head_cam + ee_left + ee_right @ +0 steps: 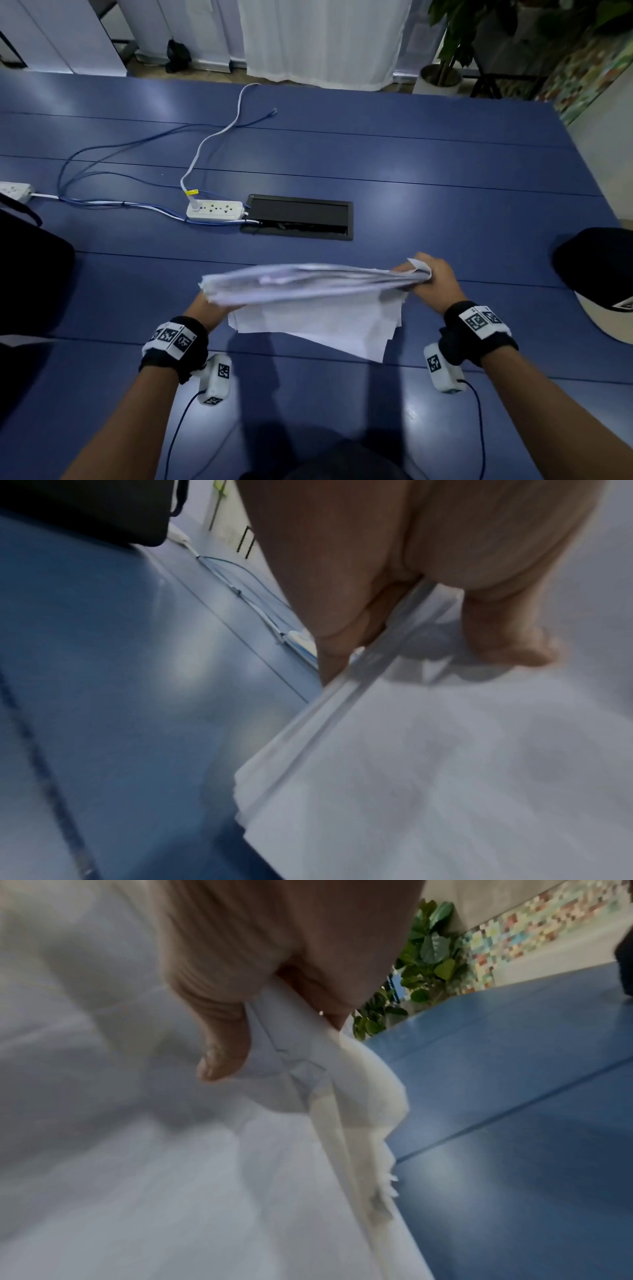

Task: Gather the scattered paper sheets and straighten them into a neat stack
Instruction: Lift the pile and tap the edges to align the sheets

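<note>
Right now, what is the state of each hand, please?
Left hand: closed, gripping the left edge of the paper sheets.
Right hand: closed, gripping their right edge.

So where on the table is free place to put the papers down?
Bare table lies right of the black hatch, up to the cap. The near strip between both arms is also free. Crowded: the left side, with power strip, cables and black bag.
</note>
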### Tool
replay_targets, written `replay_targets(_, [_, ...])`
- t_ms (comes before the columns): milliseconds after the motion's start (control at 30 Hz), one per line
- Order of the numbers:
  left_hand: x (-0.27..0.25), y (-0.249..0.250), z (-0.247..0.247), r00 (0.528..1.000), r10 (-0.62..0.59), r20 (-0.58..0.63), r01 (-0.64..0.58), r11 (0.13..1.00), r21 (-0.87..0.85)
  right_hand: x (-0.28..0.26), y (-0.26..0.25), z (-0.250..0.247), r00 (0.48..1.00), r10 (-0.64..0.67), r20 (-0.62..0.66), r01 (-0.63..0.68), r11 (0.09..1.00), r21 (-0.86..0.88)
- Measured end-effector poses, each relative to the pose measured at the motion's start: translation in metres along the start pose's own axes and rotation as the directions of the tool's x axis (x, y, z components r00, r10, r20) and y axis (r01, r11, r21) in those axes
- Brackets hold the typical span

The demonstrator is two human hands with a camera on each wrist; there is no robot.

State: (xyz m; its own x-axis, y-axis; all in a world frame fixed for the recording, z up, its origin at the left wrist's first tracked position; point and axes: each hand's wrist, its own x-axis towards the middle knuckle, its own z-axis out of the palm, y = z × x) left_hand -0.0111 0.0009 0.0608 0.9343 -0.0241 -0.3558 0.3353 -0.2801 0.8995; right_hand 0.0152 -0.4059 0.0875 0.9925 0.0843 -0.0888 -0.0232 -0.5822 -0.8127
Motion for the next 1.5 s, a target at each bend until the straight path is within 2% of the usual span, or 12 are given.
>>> replay_targets(67, [0.003,0.009,0.007,0.993,0.070,-0.091,-0.078,0.993,-0.089,0.004,-0.017,-0.003,0.993,0.009,-0.120,-0.012,1.000,-0.026])
replay_targets(167, [0.002,0.032,0.015,0.967,0.101,-0.234,-0.154,0.963,-0.221,0.006,-0.054,-0.016,0.952,-0.122,-0.280,0.109,0.992,-0.061])
replay_targets(300, [0.003,0.038,0.030,0.923,0.196,-0.330,-0.291,0.918,-0.269,-0.009,-0.090,-0.023,0.914,-0.201,-0.353,0.184,0.980,-0.081])
replay_targets(400, [0.003,0.027,0.042,0.938,0.182,-0.294,-0.265,0.924,-0.275,-0.016,-0.077,-0.010,0.921,-0.106,-0.375,0.096,0.994,-0.046])
replay_targets(500, [0.002,0.016,0.049,0.968,0.123,-0.219,-0.181,0.947,-0.267,-0.019,-0.054,0.001,0.957,0.048,-0.285,-0.041,0.999,0.033])
replay_targets(600, [0.002,0.014,0.047,0.967,0.113,-0.229,-0.182,0.933,-0.311,-0.018,-0.035,0.000,0.954,0.151,-0.257,-0.118,0.983,0.141])
replay_targets(833, [0.012,0.014,0.034,0.958,0.120,-0.260,-0.224,0.879,-0.422,-0.019,0.006,-0.009,0.931,0.199,-0.306,-0.099,0.944,0.314])
replay_targets(933, [0.016,0.011,0.030,0.963,0.122,-0.239,-0.217,0.878,-0.426,-0.023,0.014,-0.013,0.923,0.156,-0.351,-0.051,0.955,0.292])
replay_targets(1067, [0.020,0.009,0.029,0.975,0.128,-0.182,-0.196,0.881,-0.431,-0.023,0.032,-0.012,0.924,0.182,-0.335,-0.134,0.978,0.162])
replay_targets(1200, [0.026,0.012,0.029,0.985,0.124,-0.121,-0.166,0.877,-0.451,-0.022,0.037,-0.009,0.936,0.186,-0.300,-0.130,0.972,0.196])
replay_targets(1400, [0.029,0.011,0.026,0.990,0.122,-0.070,-0.141,0.881,-0.452,-0.014,0.039,-0.002,0.841,0.297,-0.452,-0.170,0.939,0.299])
replay_targets(1500, [0.030,0.013,0.030,0.994,0.107,-0.032,-0.111,0.907,-0.407,-0.014,0.051,0.002,0.846,0.364,-0.390,-0.283,0.926,0.251])
